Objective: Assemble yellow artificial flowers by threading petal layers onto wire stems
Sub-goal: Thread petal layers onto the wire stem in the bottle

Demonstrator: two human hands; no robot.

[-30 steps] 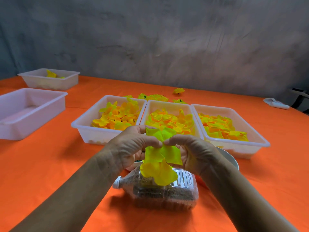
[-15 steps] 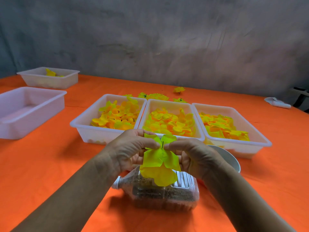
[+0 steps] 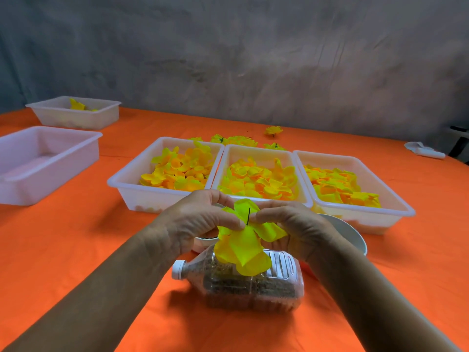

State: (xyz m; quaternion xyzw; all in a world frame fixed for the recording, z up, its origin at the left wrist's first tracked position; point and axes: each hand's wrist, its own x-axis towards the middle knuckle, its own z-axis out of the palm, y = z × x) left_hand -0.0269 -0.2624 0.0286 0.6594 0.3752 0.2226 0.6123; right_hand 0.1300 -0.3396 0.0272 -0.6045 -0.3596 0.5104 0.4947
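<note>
Petal layer (image 3: 245,246) on wire stem (image 3: 248,216), pinched between left hand (image 3: 200,219) and right hand (image 3: 289,224) above bottle (image 3: 251,283).

A dark wire (image 3: 248,216), hidden a second ago, now sticks up through the yellow petal layer (image 3: 245,243) at the frame's centre. The left hand (image 3: 200,219) and right hand (image 3: 286,224) have pushed the layer lower, so its petals splay out beneath the fingertips.

Craft workshop — petal-filled trays (image 3: 162,196) on an orange-clothed table (image 3: 76,237), bare grey wall (image 3: 253,59).
</note>
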